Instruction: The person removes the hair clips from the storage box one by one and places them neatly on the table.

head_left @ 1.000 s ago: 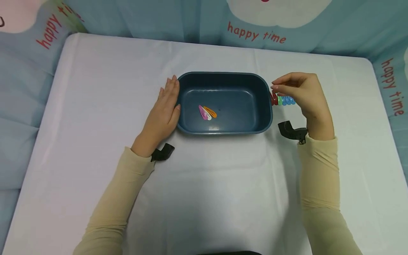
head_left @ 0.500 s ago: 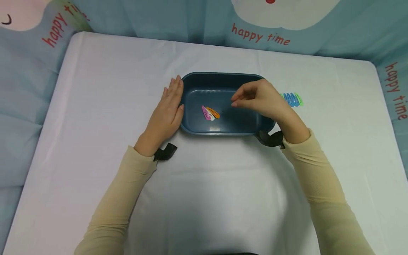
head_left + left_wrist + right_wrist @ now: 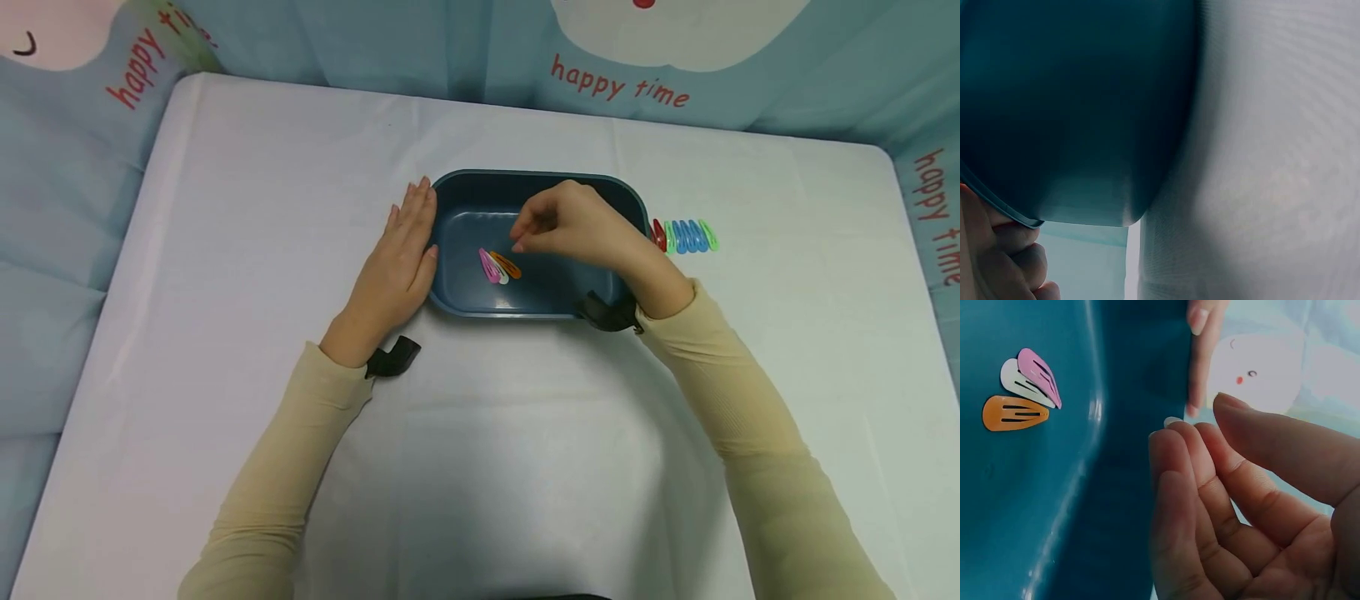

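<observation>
A dark blue plastic basin (image 3: 461, 229) stands on the white-covered table. My left hand (image 3: 392, 265) lies with straight fingers along its left rim. Over the basin, my right hand (image 3: 573, 225) has loosely bent fingers with nothing between them and the thumb. Just left of those fingertips, on the basin floor, a pink snap hair clip (image 3: 489, 266), a white one (image 3: 1015, 380) and an orange one (image 3: 1013, 414) lie fanned together. Outside the basin's right wall runs a row of more hair clips: red (image 3: 659, 235), green (image 3: 671, 237), several blue (image 3: 690, 237) and green at the end.
Black wrist camera mounts (image 3: 393, 358) stick out from both sleeves; the right one overlaps the basin's front rim in the head view. A blue printed curtain (image 3: 405, 50) hangs behind the table and along both sides.
My right hand has moved left from beside the row of clips to over the basin, near the fanned clips. The row is now uncovered. My left hand stays at the rim.
</observation>
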Demonstrator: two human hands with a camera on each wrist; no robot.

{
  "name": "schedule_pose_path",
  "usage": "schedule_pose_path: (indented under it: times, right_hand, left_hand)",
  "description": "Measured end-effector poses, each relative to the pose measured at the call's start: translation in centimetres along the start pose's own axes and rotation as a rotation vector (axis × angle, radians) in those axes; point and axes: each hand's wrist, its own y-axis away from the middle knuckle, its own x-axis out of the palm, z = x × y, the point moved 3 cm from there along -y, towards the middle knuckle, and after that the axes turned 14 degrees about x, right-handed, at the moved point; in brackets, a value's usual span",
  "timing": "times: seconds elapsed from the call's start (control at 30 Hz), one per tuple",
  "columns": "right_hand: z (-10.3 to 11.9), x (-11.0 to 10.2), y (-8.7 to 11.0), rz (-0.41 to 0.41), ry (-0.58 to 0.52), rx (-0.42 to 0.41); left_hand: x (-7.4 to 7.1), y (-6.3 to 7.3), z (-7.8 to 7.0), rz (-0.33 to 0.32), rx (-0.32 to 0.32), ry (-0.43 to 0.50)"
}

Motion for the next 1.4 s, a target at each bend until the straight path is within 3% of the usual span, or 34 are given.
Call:
schedule_pose_path:
  times: [0.2, 0.53, 0.8, 0.93, 1.07, 1.27, 1.4]
  right_hand:
    - [0.0, 0.0, -1.7, 0.052, 0.034, -0.016]
    - [-1.7, 0.3, -4.2, 0.107, 0.05, 0.07]
    - [-2.3, 0.7, -5.4, 0.185, 0.069, 0.084]
    - [-2.3, 1.4, -5.9, 0.235, 0.088, 0.101]
    - [-2.2, 1.9, -6.2, 0.229, 0.163, 0.102]
    - [-1.2, 2.7, -6.2, 0.198, 0.313, 0.068]
    - [-1.0, 2.9, -6.1, 0.2, 0.362, 0.088]
  left_hand:
    - [0.0, 0.0, 0.0, 0.009, -0.008, 0.0]
    - [0.1, -0.3, -0.2, 0.035, -0.02, 0.004]
    - [-0.3, -0.3, -0.3, 0.049, -0.029, -0.014]
    - [-0.5, -0.5, -0.5, 0.155, -0.099, -0.076]
    - [-0.8, -0.7, -0.8, 0.293, -0.161, -0.147]
    - [-1.2, -0.8, -1.3, 0.346, -0.181, -0.197]
    - [-1.4, -1.0, -1.5, 0.391, -0.177, -0.227]
